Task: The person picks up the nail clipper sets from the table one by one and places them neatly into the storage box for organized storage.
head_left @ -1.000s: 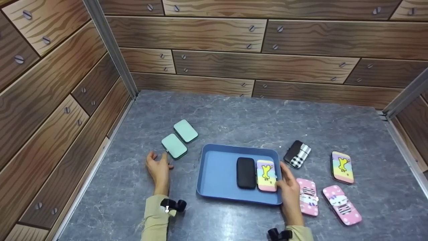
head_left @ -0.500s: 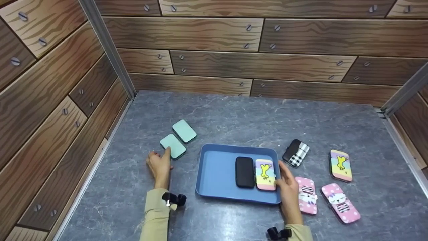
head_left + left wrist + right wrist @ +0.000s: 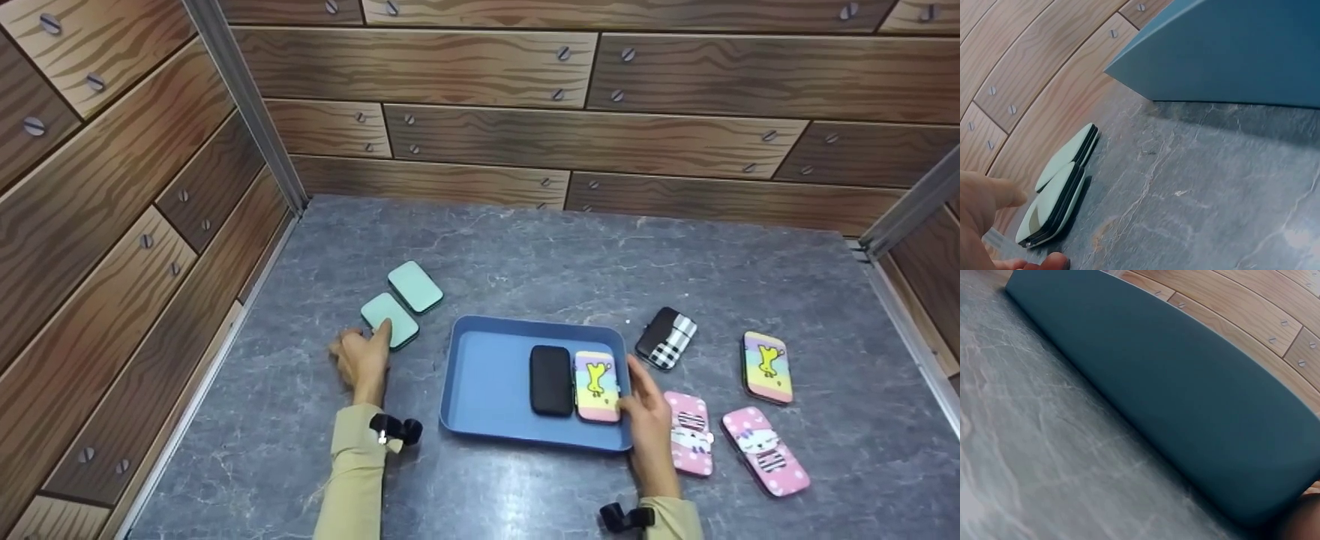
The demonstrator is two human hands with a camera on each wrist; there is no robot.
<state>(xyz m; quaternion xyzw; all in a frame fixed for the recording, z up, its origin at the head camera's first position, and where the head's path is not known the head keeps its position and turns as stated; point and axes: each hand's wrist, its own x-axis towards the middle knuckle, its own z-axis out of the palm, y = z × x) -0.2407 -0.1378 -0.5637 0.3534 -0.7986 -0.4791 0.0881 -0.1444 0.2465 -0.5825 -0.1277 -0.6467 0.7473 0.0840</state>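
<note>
My left hand point(image 3: 361, 361) is at the near mint-green flat case point(image 3: 390, 321). Its thumb overlaps the case's near corner in the head view, while the left wrist view shows the thumb point(image 3: 1008, 193) just beside the case, its fingers lower down. A second mint-green case point(image 3: 415, 286) lies right behind. My right hand point(image 3: 649, 420) grips the right wall of a blue tray point(image 3: 487, 439), thumb at the inside and fingers outside. In the tray lie a black case point(image 3: 551, 380) and a rainbow case with a yellow animal point(image 3: 597, 385), side by side at the right.
Right of the tray lie a black-and-white checked case point(image 3: 666, 338), another rainbow case point(image 3: 767, 367) and two pink cases with a cat face point(image 3: 691, 433), point(image 3: 765, 451). Wood-patterned walls point(image 3: 480, 135) enclose the grey marbled table point(image 3: 525, 247) at the back and sides.
My left hand has moved slightly forward and right, bringing its thumb over the near mint-green case. The right hand stays on the tray's wall. The head view has shifted a little.
</note>
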